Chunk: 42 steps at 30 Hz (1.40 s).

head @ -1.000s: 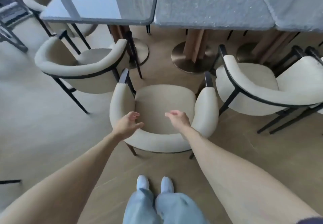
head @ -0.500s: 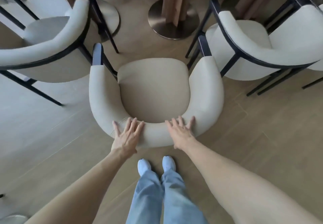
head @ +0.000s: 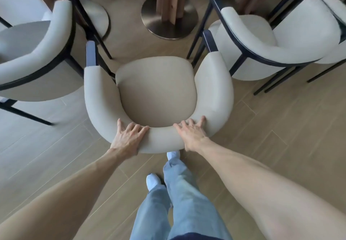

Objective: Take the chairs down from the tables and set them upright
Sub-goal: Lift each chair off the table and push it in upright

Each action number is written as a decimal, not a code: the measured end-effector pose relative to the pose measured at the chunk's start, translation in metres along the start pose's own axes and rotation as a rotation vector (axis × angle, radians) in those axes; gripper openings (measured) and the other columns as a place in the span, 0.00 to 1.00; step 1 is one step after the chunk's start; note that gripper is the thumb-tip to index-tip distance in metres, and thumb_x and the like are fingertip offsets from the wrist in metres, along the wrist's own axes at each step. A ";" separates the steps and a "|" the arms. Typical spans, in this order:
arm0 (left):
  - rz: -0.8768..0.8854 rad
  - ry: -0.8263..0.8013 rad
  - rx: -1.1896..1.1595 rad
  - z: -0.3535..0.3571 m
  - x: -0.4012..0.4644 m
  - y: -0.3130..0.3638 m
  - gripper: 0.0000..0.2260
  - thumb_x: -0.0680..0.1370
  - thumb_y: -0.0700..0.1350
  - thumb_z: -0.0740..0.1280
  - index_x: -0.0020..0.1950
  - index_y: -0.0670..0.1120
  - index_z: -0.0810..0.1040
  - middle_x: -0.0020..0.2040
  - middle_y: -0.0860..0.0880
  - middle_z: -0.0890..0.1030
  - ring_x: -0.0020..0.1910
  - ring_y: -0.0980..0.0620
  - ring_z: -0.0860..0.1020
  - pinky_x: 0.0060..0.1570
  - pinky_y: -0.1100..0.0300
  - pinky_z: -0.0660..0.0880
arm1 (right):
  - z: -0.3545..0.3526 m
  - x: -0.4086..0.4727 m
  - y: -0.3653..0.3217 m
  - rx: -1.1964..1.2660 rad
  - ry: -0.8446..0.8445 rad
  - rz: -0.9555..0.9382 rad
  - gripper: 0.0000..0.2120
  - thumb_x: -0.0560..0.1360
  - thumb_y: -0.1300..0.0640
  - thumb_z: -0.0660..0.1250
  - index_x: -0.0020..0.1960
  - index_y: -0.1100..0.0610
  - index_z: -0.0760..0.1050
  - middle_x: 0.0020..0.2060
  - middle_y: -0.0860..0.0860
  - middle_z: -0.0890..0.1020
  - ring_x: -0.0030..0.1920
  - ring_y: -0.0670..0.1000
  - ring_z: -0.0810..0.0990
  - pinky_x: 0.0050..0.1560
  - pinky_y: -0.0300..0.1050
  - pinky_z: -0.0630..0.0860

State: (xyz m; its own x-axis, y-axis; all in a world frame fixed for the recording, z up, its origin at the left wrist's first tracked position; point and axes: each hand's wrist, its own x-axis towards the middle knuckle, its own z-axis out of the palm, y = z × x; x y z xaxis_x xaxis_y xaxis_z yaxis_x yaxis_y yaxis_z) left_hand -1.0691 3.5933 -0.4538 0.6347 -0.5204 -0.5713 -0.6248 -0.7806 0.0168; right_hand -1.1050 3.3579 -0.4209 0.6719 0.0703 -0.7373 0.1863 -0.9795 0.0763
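Both hands, left hand (head: 129, 138) and right hand (head: 191, 135), fingers spread flat over the cream upholstered curved-back chair (head: 159, 93); push evenly toward round metal pedestal base (head: 169, 18), avoid neighbouring chairs.

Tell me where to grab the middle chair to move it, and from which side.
Take the middle chair by its curved padded backrest, from behind, one hand either side of centre. The left hand and right hand already rest there. The backrest is the nearest part, and neighbouring chairs crowd both its sides.
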 end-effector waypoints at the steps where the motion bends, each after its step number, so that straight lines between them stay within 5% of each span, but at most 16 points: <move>1: 0.006 0.002 0.001 -0.005 0.007 -0.005 0.41 0.71 0.49 0.70 0.80 0.53 0.54 0.73 0.53 0.69 0.73 0.48 0.66 0.71 0.35 0.53 | -0.006 0.005 0.003 0.010 0.001 0.000 0.40 0.69 0.62 0.74 0.76 0.51 0.58 0.68 0.54 0.70 0.70 0.60 0.67 0.68 0.79 0.54; 18: -0.063 0.001 0.051 -0.097 0.132 -0.080 0.48 0.66 0.62 0.76 0.80 0.56 0.55 0.72 0.54 0.71 0.72 0.50 0.69 0.69 0.41 0.57 | -0.114 0.117 0.075 -0.032 0.072 -0.057 0.36 0.68 0.59 0.76 0.71 0.53 0.63 0.62 0.53 0.74 0.67 0.60 0.70 0.64 0.79 0.59; 31: -0.115 0.049 0.047 -0.112 0.159 -0.117 0.47 0.67 0.49 0.76 0.81 0.55 0.53 0.76 0.57 0.65 0.75 0.54 0.63 0.71 0.43 0.55 | -0.146 0.158 0.077 -0.010 0.092 -0.064 0.35 0.68 0.55 0.75 0.70 0.52 0.63 0.62 0.53 0.73 0.67 0.60 0.69 0.65 0.77 0.59; 34: -0.159 0.092 0.010 -0.109 0.153 -0.105 0.45 0.71 0.47 0.75 0.81 0.53 0.53 0.75 0.53 0.64 0.75 0.51 0.62 0.72 0.38 0.54 | -0.143 0.155 0.077 0.005 0.104 -0.055 0.38 0.67 0.52 0.77 0.71 0.52 0.62 0.63 0.52 0.73 0.68 0.58 0.69 0.66 0.76 0.58; 38: -0.277 0.060 -0.098 -0.107 0.145 -0.084 0.47 0.73 0.52 0.75 0.82 0.51 0.48 0.78 0.50 0.55 0.78 0.46 0.53 0.64 0.20 0.59 | -0.140 0.148 0.075 -0.001 0.138 -0.041 0.46 0.66 0.44 0.79 0.75 0.54 0.58 0.66 0.53 0.71 0.70 0.59 0.67 0.67 0.78 0.56; 42: -0.302 0.048 -0.171 -0.111 0.144 -0.068 0.49 0.71 0.55 0.77 0.82 0.53 0.47 0.80 0.48 0.52 0.80 0.42 0.49 0.60 0.16 0.57 | -0.139 0.147 0.073 -0.014 0.136 -0.041 0.48 0.66 0.45 0.79 0.76 0.54 0.57 0.68 0.53 0.71 0.71 0.60 0.67 0.66 0.79 0.57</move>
State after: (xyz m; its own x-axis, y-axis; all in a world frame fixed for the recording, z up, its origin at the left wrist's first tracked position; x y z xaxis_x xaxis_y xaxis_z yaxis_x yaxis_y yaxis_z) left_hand -0.8848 3.5326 -0.4461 0.8024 -0.2694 -0.5325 -0.3227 -0.9465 -0.0076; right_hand -0.8930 3.3233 -0.4310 0.7544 0.1363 -0.6421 0.2249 -0.9727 0.0578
